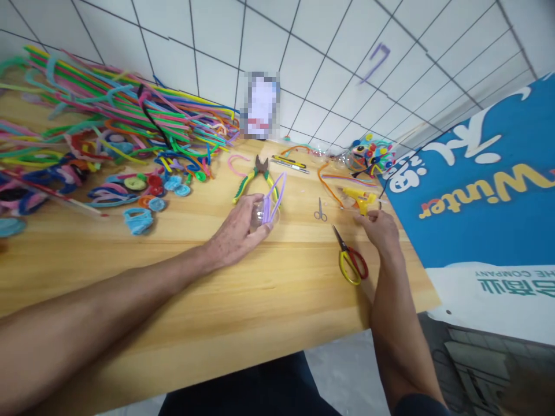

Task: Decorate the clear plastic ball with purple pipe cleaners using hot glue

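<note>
My left hand [243, 228] holds a clear plastic ball [259, 212] with purple pipe cleaner [267, 208] looped on it, one loop sticking up. Right behind it lie pliers [261, 167] with green and yellow handles. At the right, my right hand [381, 230] is closed at the yellow glue gun [361, 197], its fingers at the handle. Small scissors [320, 211] lie between the two hands. Larger scissors [349, 257], with one yellow and one red handle, rest nearer the table's front edge.
A big heap of colourful pipe cleaners [117, 110] covers the back left, with coiled pieces before it. A phone [261, 107] leans on the tiled wall. Behind the pliers lies a yellow cutter [289, 163]. Pompoms [373, 155] sit at the back right, beside a blue board [481, 214].
</note>
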Available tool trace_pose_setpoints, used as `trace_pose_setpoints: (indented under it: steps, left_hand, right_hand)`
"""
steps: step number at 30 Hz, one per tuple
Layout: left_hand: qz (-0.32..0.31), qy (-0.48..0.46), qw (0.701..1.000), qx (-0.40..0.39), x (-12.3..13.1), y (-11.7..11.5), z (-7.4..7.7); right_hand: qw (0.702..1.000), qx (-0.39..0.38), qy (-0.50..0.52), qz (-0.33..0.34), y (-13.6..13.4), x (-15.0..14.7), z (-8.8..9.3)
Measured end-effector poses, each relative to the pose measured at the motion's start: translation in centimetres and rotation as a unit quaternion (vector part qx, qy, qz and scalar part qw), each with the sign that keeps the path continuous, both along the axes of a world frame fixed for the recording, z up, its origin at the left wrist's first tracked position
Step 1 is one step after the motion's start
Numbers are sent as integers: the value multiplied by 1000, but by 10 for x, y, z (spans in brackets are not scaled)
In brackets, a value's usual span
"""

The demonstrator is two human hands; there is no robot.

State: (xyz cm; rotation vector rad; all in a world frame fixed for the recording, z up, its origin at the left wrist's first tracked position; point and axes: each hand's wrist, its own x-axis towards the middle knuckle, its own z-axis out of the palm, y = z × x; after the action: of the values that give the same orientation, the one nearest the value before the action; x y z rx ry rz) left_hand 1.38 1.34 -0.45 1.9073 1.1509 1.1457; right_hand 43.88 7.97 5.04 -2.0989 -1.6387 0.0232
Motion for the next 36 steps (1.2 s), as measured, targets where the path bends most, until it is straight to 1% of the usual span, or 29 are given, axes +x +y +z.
trace_pose_setpoints:
  steps: [1,2,3,5,6,8,10,12,14,17,22,26,31,36]
  left_hand:
    - [-3,4,1000,2,0,0,1]
    - [-7,7,1000,6,0,0,2]
    - [-9,10,1000,10,-1,1,2]
    - [-12,13,1000,15,-1,2,2]
    - [-11,13,1000,16,0,2,1]
    - [-9,10,1000,22,1,3,0]
    - [-8,4,999,32,2,3,-1]
    - [-7,0,999,42,4,3,-2]
    - [-7,1,999,47,4,4,-2]
    - [-7,3,999,47,5,4,-1]
    - [-12,7,998,56,5,3,0]
    - [-13,10,999,50,4,3,0]
    - [-16,8,999,41,3,4,0]
    - [-20,2,999,45,2,4,-3]
  right_hand:
    - [1000,2,10,12,-7,-9,5]
    - [999,7,32,44,-13,-22,11]
    - [994,12,62,88,-18,-39,15]
    - [974,11,136,182,-25,-81,23]
    - [956,-12,183,227,-27,-104,26]
    - [911,-68,269,304,-28,-146,28]
    - [872,-101,335,343,-28,-179,26]
    - [846,-111,379,359,-25,-199,22]
    - [831,-112,406,365,-23,-210,18]
    - [824,-112,421,363,-22,-216,14]
    - [828,-106,416,362,-24,-224,13]
    - [828,-86,415,367,-25,-228,11]
    - [839,-71,403,358,-22,-228,7]
    - [837,-74,414,351,-20,-227,0]
